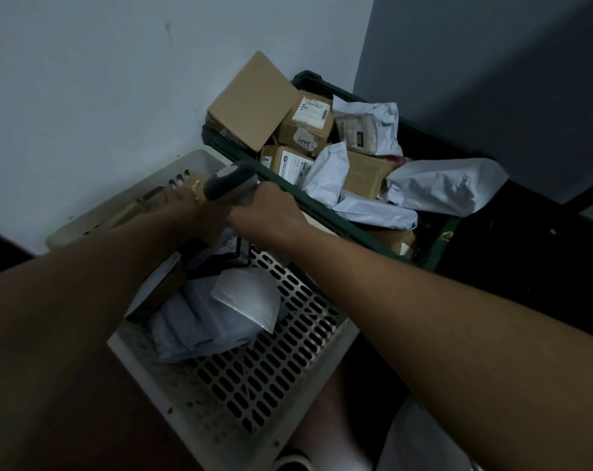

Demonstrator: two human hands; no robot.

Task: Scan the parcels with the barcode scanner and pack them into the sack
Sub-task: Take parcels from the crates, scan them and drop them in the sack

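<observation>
My right hand (268, 210) grips a grey barcode scanner (229, 185) with its head turned to the left. Just left of it, my left hand (181, 207) holds a brown cardboard parcel (195, 190) against the far wall of a white perforated basket (254, 385); its fingers are mostly hidden. Grey plastic mailer parcels (220, 317) lie in the basket under my forearms. A dark green crate (363, 232) at the right back is heaped with cardboard boxes (254, 100) and pale plastic mailers (437, 188).
A pale wall stands close behind the basket and crate. Dark furniture runs along the right side beyond the crate. Something white (420, 443) shows at the bottom right, too dim to identify. A white shoe tip (293, 462) pokes in at the bottom edge.
</observation>
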